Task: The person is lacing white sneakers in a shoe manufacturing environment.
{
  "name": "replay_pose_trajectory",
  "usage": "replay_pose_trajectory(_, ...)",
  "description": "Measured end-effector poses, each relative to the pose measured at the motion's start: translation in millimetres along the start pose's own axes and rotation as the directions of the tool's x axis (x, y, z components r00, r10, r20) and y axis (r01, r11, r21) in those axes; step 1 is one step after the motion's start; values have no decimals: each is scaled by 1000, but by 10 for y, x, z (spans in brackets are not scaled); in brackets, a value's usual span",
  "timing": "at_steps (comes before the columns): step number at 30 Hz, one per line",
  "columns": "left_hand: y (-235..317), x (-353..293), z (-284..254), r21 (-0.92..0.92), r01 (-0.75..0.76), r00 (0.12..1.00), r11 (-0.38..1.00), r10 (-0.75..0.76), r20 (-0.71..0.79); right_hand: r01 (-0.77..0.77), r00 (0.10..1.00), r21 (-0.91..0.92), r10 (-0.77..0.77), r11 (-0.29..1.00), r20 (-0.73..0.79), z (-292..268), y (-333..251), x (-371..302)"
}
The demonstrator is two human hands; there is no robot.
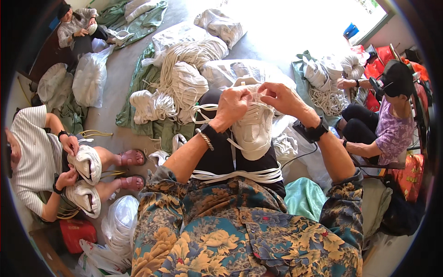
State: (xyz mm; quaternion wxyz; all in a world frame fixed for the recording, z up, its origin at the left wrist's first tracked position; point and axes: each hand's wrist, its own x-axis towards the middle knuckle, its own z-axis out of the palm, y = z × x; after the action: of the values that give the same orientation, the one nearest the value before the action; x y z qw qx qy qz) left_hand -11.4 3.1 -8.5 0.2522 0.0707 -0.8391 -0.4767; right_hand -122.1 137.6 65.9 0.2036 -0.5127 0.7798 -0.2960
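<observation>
A white sneaker [253,136] rests on my lap, its toe toward me and its tongue pointing away. Both my hands are closed over its lacing area. My left hand [231,105] pinches a white shoelace [205,109], whose loops hang out to the left of the shoe. With thumb and fingertips together, my right hand [285,98] grips lace at the upper eyelets; the exact spot is partly hidden by the fingers. Several loose white laces [240,175] lie across my thighs, in front of the shoe's toe.
Ahead on the floor, bundled laces [196,51], white shoes [188,81] and plastic bags [221,27] lie on green sacks [138,94]. Co-workers sit at left [34,152], far left [76,27] and right [392,115]. A light green bag [304,198] is beside my right hip.
</observation>
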Motion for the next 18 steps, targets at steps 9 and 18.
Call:
replay_pose_trajectory(9, 843, -357, 355, -318, -104, 880, 942, 236, 412, 239, 947, -306, -152, 921, 281, 3, 317, 324)
replay_pose_trajectory(18, 33, 76, 183, -130, 298, 952, 946, -284, 114, 296, 954, -275, -266, 915, 139, 36, 318, 170)
